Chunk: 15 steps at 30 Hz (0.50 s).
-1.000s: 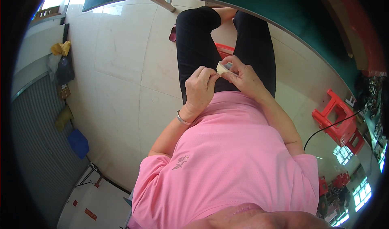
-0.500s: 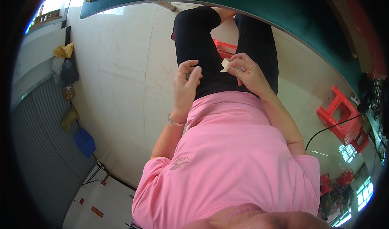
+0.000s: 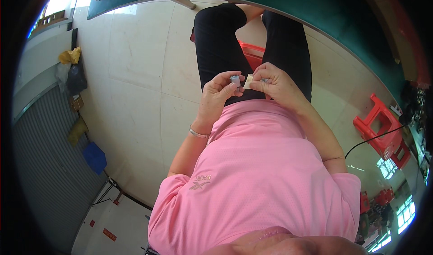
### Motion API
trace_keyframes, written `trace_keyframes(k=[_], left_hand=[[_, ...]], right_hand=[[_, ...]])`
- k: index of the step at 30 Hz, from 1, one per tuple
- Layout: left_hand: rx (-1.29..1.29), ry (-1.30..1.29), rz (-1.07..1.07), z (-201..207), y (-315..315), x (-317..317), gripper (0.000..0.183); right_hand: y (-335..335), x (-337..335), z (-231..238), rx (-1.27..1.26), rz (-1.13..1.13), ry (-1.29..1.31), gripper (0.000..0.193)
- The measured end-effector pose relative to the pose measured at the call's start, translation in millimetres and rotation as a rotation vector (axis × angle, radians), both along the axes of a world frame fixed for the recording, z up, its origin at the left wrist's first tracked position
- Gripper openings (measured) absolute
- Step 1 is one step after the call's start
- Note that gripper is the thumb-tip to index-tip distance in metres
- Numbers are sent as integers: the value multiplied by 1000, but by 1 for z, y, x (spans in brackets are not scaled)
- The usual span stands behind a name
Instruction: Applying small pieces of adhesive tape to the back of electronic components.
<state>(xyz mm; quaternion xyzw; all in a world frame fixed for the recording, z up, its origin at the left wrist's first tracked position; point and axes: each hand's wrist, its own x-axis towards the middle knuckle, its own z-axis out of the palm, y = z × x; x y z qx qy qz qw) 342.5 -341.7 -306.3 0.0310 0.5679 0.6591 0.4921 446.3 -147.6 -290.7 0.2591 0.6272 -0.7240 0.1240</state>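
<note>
Grip of the left hand point(image 3: 214, 95) is closed, with thumb and fingers pinching a small blue-grey cylinder point(image 3: 235, 80), while the right hand point(image 3: 278, 84) pinches a cream-coloured roll point(image 3: 249, 81), which looks like tape, just beside it. Both things are held above the lap, in front of the black trousers point(image 3: 216, 40). I judge the cylinder to be light, stiff and rather smooth, so it can turn between the fingertips; it is better to take it by its sides and leave the end free. The roll seems also light, perhaps a little sticky if it is tape, and its edge is the safer place to hold. It is not possible to tell whether the two things touch, because fingertips cover the gap. Something bluish shows among the fingers of the right hand, too small to name. Farther out, a red plastic piece point(image 3: 253, 52) between the legs is partly hidden by the trousers, and the green tabletop point(image 3: 288, 0) is cut off by the upper edge.
</note>
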Motion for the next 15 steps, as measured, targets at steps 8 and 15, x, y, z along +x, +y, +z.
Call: trace_keyframes(k=[8, 15], left_hand=[[45, -110, 12, -10, 4, 15, 32], [28, -208, 68, -4, 11, 17, 30]], right_hand=[[0, 4, -3, -8, -4, -24, 26], [1, 5, -7, 42, 7, -6, 29]])
